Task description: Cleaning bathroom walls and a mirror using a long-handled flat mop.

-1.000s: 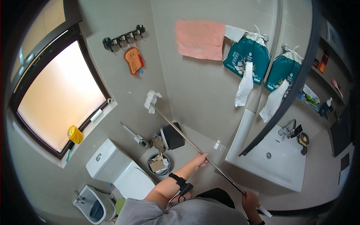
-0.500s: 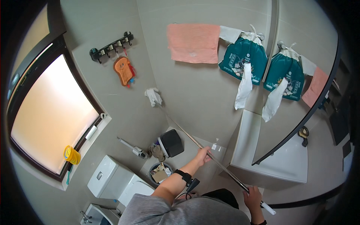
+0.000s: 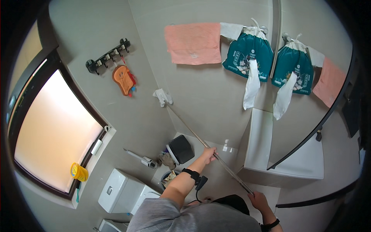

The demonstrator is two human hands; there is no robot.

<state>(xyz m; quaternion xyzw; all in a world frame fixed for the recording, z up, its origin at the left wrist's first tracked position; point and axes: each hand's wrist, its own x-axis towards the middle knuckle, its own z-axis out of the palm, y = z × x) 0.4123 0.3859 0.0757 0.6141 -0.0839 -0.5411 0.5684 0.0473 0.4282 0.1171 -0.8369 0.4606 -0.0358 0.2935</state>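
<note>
A long metal pole (image 3: 189, 128) slants up and away from me, with a white cloth (image 3: 163, 97) bunched on its far end. That cloth lies against the wall at the corner. My left hand (image 3: 209, 154) is closed round the middle of the pole. Nearer my body, my right hand (image 3: 258, 201) grips its lower part, and the near end of the pole is hidden by that hand.
A toilet (image 3: 123, 190) and a waste bin (image 3: 168, 177) are at left, near a black bin (image 3: 181, 149). At right is a bathtub (image 3: 250, 162) with a dark-framed mirror (image 3: 309, 142) above. A pink towel (image 3: 193, 43) and green drawstring bag (image 3: 247, 54) hang ahead.
The white cloth has shifted right along the wall to the corner. My right hand has moved slightly left and up, and the pole's white near end no longer shows. My view has shifted slightly.
</note>
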